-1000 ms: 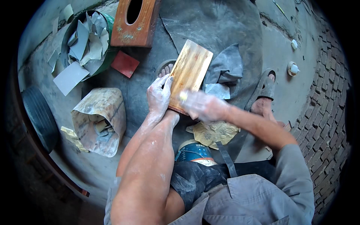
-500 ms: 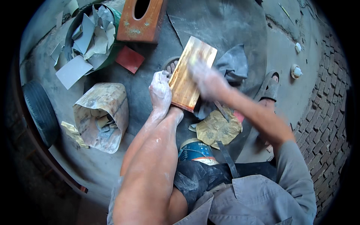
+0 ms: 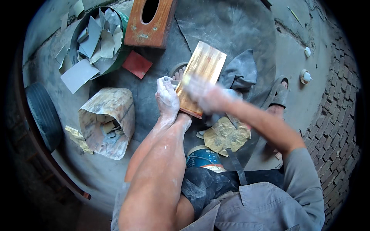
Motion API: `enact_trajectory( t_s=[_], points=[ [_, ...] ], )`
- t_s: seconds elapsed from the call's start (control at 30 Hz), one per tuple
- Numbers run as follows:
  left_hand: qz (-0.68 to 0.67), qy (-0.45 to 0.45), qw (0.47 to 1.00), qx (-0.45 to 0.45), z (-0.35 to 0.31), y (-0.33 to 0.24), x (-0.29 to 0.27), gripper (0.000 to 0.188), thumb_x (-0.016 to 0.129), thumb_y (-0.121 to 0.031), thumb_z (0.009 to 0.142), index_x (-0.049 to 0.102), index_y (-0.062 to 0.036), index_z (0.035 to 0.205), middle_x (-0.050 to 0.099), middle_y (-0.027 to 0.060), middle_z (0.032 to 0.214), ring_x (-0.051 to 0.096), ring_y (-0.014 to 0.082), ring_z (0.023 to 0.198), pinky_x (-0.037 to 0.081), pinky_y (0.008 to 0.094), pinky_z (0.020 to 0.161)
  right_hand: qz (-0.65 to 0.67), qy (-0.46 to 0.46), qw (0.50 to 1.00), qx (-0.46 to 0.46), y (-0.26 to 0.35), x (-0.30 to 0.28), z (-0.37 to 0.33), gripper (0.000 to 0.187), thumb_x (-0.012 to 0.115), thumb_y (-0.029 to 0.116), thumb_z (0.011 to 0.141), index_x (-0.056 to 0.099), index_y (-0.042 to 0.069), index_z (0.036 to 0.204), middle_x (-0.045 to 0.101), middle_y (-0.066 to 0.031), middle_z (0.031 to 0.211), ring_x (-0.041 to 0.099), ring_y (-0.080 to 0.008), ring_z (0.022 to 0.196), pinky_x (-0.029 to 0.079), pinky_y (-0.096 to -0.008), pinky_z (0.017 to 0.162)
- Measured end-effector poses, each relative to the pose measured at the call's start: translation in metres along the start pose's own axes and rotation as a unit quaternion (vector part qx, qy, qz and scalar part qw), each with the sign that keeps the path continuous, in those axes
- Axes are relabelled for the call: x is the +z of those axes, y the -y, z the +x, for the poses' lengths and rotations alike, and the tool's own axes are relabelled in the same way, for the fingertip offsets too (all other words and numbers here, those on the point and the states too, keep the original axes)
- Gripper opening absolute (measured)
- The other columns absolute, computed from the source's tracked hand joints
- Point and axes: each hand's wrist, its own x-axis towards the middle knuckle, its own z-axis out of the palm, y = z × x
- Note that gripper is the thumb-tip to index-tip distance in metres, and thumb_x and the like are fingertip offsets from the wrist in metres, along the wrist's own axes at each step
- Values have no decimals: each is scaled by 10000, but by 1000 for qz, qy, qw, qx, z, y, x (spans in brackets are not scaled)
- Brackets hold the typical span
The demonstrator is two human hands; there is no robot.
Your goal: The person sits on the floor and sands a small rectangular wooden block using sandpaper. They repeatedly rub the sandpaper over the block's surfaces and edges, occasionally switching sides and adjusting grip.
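Note:
A rectangular wooden board point(image 3: 206, 57) with streaky yellow-brown grain and a reddish near edge lies tilted over my lower leg. My left hand point(image 3: 168, 96), dusted white, is closed on the board's left edge with the thumb up. Across the board's lower half reaches my right hand point(image 3: 204, 92), smeared by motion. A small pale yellow piece point(image 3: 186, 80) shows at its fingertips and moves with it; what it is cannot be made out. The hand hides the middle of the board.
An orange-brown wooden box point(image 3: 150, 29) with an oval hole stands at the far side. Left of it are a bucket of grey sheet scraps point(image 3: 125, 23), a red square point(image 3: 137, 64) and a stained container point(image 3: 106, 100). Grey cloth point(image 3: 241, 71), crumpled yellowish paper point(image 3: 226, 135) and a blue tub point(image 3: 204, 158) lie nearer.
My right hand has moved nearer along the board, down and left, with the pale yellow piece at its fingertips. My left hand keeps its hold. The whole view has shifted slightly.

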Motion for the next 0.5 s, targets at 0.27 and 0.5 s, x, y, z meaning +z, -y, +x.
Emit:
enact_trajectory(
  t_s=[0.27, 0.5],
  points=[
    [4, -18, 1000, -1, -2, 4, 0, 432, 395, -410, 1151, 610, -38, 1106, 728, 156, 763, 702, 289, 687, 527, 429, 670, 46, 11, 998, 39, 36, 2, 11, 532, 567, 148, 917, 569, -132, 1369, 534, -319, 1500, 513, -375, 1447, 331, -490, 1270],
    [16, 18, 1000, 20, -3, 2, 6, 244, 465, -272, 1136, 583, -60, 1117, 724, 237, 816, 733, 437, 776, 539, 508, 662, -32, 118, 967, 225, -29, -2, 11, 566, 559, 76, 907, 532, -127, 1435, 475, -295, 1573, 438, -429, 1495, 258, -487, 1306]
  ],
)
